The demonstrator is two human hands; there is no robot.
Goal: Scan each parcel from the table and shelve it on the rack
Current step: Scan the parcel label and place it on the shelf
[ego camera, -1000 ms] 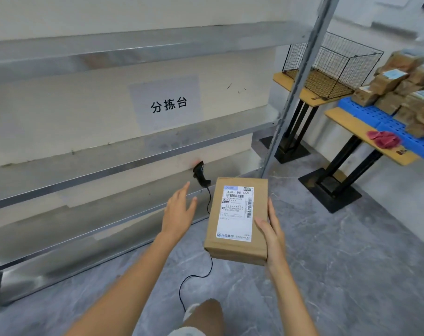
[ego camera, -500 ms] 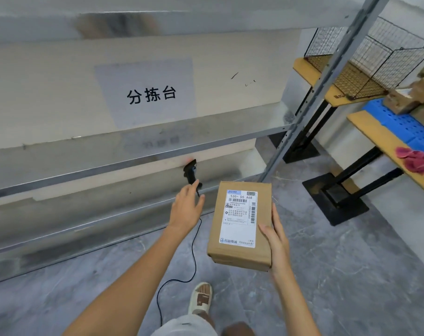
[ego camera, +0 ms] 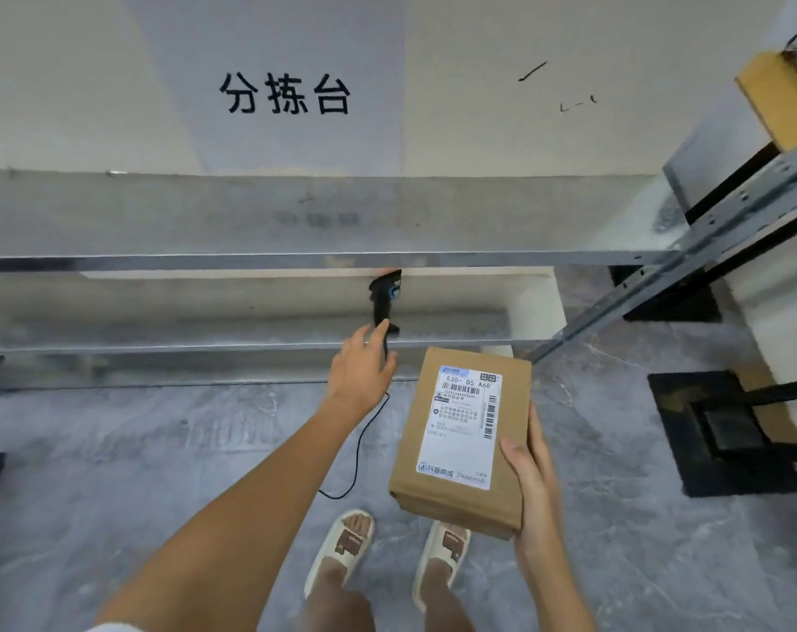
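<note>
— Risk first? Parcel [ego camera: 460, 442] is carried by the right hand [ego camera: 531, 490] alone, fingers [ego camera: 515, 453] clamped on its edge at 3 o'clock; I judge it could tip if the reach pulls the body forward. The cable [ego camera: 360, 449] may also snag.

— And the left hand [ego camera: 360, 367]?

— Fingers loosely apart, tips touching the grip of the scanner [ego camera: 384, 303], not closed around it. The scanner stands on the lower shelf [ego camera: 205, 333] of the rack, at 12 o'clock from the parcel.
</note>
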